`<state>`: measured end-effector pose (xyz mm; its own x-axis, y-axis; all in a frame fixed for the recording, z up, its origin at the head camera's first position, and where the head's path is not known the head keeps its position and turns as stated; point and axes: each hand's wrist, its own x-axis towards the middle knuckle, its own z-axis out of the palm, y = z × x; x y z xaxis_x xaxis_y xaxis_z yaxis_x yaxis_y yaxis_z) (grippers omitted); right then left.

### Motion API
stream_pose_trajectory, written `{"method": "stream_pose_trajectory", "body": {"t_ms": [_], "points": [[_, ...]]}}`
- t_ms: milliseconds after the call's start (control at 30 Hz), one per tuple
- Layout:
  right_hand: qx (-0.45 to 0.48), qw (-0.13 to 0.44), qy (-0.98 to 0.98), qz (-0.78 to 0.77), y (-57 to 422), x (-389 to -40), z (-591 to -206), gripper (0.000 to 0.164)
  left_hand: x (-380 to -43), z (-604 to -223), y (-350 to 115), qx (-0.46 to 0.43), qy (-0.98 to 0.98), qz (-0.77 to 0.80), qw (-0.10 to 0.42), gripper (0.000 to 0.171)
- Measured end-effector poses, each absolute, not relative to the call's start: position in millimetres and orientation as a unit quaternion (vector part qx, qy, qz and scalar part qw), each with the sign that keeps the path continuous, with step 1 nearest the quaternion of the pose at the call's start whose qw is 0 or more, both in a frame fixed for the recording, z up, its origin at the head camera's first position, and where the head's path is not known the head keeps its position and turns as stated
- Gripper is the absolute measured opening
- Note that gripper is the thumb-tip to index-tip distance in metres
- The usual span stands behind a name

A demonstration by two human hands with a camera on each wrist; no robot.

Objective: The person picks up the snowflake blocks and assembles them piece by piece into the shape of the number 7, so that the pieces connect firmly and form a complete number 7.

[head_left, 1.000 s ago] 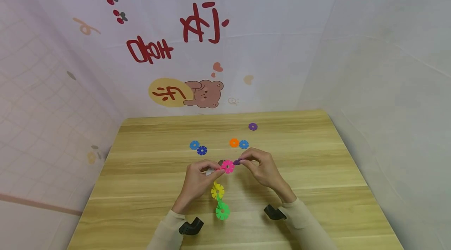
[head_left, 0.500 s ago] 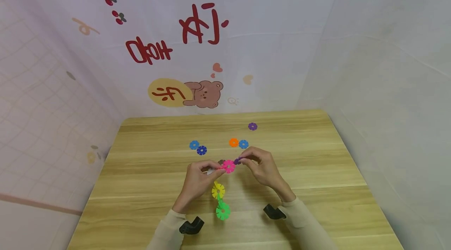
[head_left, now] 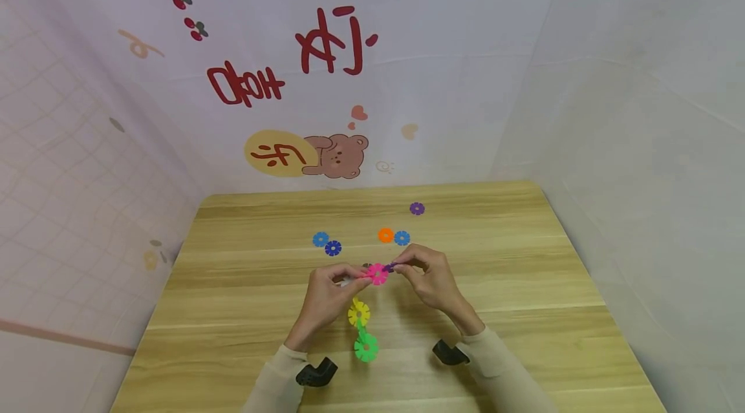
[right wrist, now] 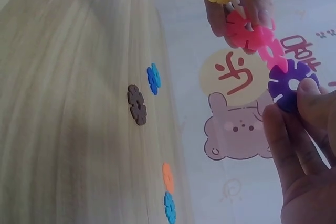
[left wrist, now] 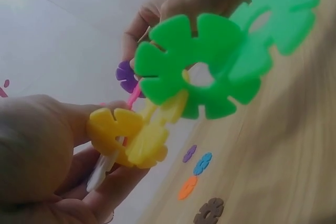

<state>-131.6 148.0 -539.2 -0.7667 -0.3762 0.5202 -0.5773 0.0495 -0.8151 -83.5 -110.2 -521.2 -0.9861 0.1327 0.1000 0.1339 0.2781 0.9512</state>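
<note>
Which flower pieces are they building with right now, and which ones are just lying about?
Building with:
green pieces
yellow pieces
white piece
pink pieces
purple piece in the right hand

Just lying on the table:
brown piece
orange piece
light blue pieces
dark blue piece
far purple piece

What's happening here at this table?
A person's left hand holds a chain of colourful toy discs above the table. The right hand pinches a purple disc at the edge of the pink end disc; whether they have locked together is unclear. Several loose discs lie further back.
</note>
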Motion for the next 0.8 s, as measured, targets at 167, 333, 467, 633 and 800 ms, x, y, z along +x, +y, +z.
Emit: {"method": "stream_pose_trajectory", "body": {"t_ms": [167,333,467,633,800], "points": [[0.326,0.085,-0.718,0.609,147,-131,-543,0.02,-83,-523,-111,-0.091,-0.791,-0.605,-0.003,0.009],[0.328,0.076,-0.709,0.62,147,-131,-544,0.016,-83,-522,-111,-0.097,-0.784,-0.613,-0.007,0.008],[0.331,0.076,-0.705,0.622,147,-130,-545,0.003,-82,-522,-109,-0.098,-0.786,-0.61,-0.012,0.004],[0.328,0.07,-0.706,0.624,145,-127,-547,0.005,-80,-524,-110,-0.1,-0.785,-0.611,-0.013,0.006],[0.324,0.051,-0.71,0.624,148,-125,-550,0.016,-79,-524,-111,-0.093,-0.787,-0.609,-0.032,0.007]]}}
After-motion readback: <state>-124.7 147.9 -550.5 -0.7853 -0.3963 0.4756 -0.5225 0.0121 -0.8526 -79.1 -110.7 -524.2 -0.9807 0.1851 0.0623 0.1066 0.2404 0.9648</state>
